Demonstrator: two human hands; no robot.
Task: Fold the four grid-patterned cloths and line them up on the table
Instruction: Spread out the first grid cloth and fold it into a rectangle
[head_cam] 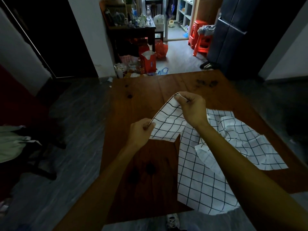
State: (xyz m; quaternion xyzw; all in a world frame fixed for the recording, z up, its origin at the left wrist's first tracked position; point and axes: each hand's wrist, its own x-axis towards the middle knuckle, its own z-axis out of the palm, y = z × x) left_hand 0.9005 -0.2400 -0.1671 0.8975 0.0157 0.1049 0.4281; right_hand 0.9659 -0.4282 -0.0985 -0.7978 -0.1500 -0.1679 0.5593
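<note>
hands, left [140, 131] and right [191, 108], pinch 1 grid cloth [168, 125] above table [141, 100].

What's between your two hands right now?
In the head view, the edge of the held cloth stretches between the left hand and the right hand, each pinching a corner; nothing else lies between them.

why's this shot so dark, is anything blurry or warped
Head view: the room is dim, with daylight only from the far doorway, so the wooden table and floor fall into shadow; the white grid cloth pinched by the left hand and right hand stands out; wide-angle bending bows the walls and darkens the corners; detail is slightly soft.
</note>
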